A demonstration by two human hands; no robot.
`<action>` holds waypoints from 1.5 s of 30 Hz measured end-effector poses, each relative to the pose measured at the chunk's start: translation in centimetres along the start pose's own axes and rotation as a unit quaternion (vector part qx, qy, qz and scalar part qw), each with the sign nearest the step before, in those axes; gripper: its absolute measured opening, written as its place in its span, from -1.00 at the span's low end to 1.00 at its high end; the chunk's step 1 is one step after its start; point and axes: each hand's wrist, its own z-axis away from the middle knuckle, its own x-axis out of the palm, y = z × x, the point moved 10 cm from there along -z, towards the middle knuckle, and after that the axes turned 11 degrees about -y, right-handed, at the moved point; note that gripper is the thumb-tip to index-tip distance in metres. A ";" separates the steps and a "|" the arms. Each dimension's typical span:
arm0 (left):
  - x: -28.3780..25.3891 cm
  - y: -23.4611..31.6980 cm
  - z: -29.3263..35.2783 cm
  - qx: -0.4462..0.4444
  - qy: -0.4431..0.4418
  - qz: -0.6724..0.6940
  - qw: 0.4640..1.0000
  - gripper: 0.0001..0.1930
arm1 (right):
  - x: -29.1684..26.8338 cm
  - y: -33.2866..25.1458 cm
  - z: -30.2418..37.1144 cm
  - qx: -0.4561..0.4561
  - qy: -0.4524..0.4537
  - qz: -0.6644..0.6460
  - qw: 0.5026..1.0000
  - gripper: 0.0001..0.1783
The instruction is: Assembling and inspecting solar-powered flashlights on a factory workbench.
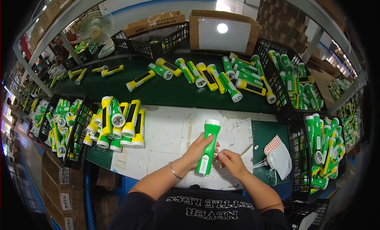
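Over the white work sheet [164, 131] I hold a green flashlight [208, 149] with a white head, tilted, its head pointing away from me. My left hand [194, 151] is wrapped round its barrel from the left. A pale switch panel shows on the near end of the barrel. Close to the barrel's right side, my right hand [232, 162] has thumb and fingers pinched together; what is between them, if anything, is hidden. Thin white cables [259, 164] lie just right of that hand, leading to a white pouch-like item [279, 158] with a red-dotted patch.
Piled flashlights [118, 121] lie on the left of the sheet. More flashlights [206, 76] lie along the dark green belt [174, 97] beyond. Black crates of flashlights stand at left [81, 131], far right [277, 99] and near right [297, 166]. Behind are a cardboard box [253, 32] and a fan [95, 30].
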 end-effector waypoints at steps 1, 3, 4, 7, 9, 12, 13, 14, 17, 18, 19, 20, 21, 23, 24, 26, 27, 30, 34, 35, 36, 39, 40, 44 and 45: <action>0.1 -0.1 -0.1 0.001 0.000 0.013 1.000 -0.71 | 0.5 0.1 0.3 0.009 -0.009 0.017 1.000 -0.63; 0.2 0.0 -0.7 0.008 -0.003 0.013 1.000 -0.71 | 1.0 1.3 0.4 0.025 -0.011 0.015 1.000 -0.66; 0.2 0.0 -1.0 0.015 -0.005 0.015 1.000 -0.72 | 1.3 1.9 0.4 0.022 -0.016 -0.041 0.999 -0.69; 0.6 0.1 -0.6 0.021 -0.006 0.006 1.000 -0.72 | 2.9 1.3 1.1 0.013 -0.023 -0.186 0.982 -0.77; 0.9 0.3 -1.1 0.032 0.005 0.005 0.999 -0.72 | 2.0 1.0 0.3 0.015 0.009 -0.200 0.980 -0.78; 1.0 0.1 -1.5 0.035 -0.004 -0.003 0.999 -0.70 | 2.0 0.8 1.0 0.036 0.027 -0.220 0.974 -0.78; 1.3 0.5 -1.7 0.058 -0.015 0.034 0.998 -0.68 | 1.4 1.2 0.6 0.030 0.028 -0.198 0.979 -0.79; 1.5 0.9 -1.8 0.082 -0.025 0.071 0.994 -0.66 | 0.8 1.8 0.3 0.025 0.027 -0.174 0.984 -0.79; -0.8 0.8 -1.0 0.076 -0.030 0.073 0.994 -0.42 | -6.9 -3.8 1.4 -0.069 0.190 0.078 0.976 -0.78; -0.8 0.8 -0.8 0.060 -0.032 0.064 0.996 -0.40 | -11.6 -4.7 1.5 -0.135 0.259 0.071 0.954 -0.82; -1.0 0.9 -0.3 0.065 -0.035 0.052 0.996 -0.41 | -17.3 -5.4 1.9 -0.149 0.343 0.147 0.916 -0.82; -1.3 1.0 -0.2 0.071 -0.037 0.040 0.996 -0.42 | -22.0 -7.1 1.9 -0.118 0.361 0.160 0.911 -0.77; -1.0 1.0 -0.2 0.063 -0.051 0.048 0.996 -0.43 | -27.2 -8.3 2.8 -0.097 0.420 0.239 0.870 -0.62; -0.8 0.7 -0.5 0.058 -0.064 0.045 0.995 -0.44 | -37.8 -7.2 4.8 0.088 0.480 0.426 0.762 -0.35; -0.3 0.7 -0.7 0.048 -0.075 0.039 0.995 -0.44 | -43.1 -5.7 6.3 0.100 0.503 0.424 0.746 -0.31; -0.8 0.9 0.1 0.038 -0.053 0.034 0.997 -0.44 | -44.9 -6.0 5.4 0.280 0.472 0.434 0.714 -0.35; -1.0 1.0 0.3 0.036 -0.047 0.037 0.998 -0.44 | -44.5 -7.0 4.9 0.296 0.463 0.428 0.718 -0.44; -1.6 0.9 0.3 0.037 -0.039 0.037 0.998 -0.44 | -42.5 -7.9 0.7 0.116 0.510 0.614 0.591 -0.51; -2.3 0.6 0.5 0.031 -0.015 0.033 0.999 -0.46 | -23.4 -8.7 -9.3 0.066 0.279 0.485 0.826 -0.37; -1.7 0.6 0.4 0.026 -0.027 0.031 0.999 -0.47 | -22.5 -5.7 -11.2 0.066 0.264 0.515 0.813 -0.29; -1.6 0.5 0.3 0.022 -0.032 0.032 0.999 -0.47 | -20.3 -4.2 -12.7 0.070 0.232 0.541 0.805 -0.27; -1.7 0.7 0.6 0.033 -0.032 0.034 0.998 -0.49 | -18.3 -3.9 -13.2 0.124 0.264 0.553 0.780 -0.28; -1.7 0.6 0.7 0.029 -0.034 0.033 0.998 -0.49 | -19.4 -2.9 -13.5 0.128 0.266 0.551 0.780 -0.28; -2.2 0.5 0.6 0.025 -0.026 0.044 0.998 -0.53 | -22.6 0.8 -12.7 0.107 0.266 0.386 0.877 -0.42; -2.5 0.8 0.6 0.032 -0.012 0.047 0.998 -0.55 | -23.8 3.4 -13.0 0.062 0.263 0.237 0.933 -0.43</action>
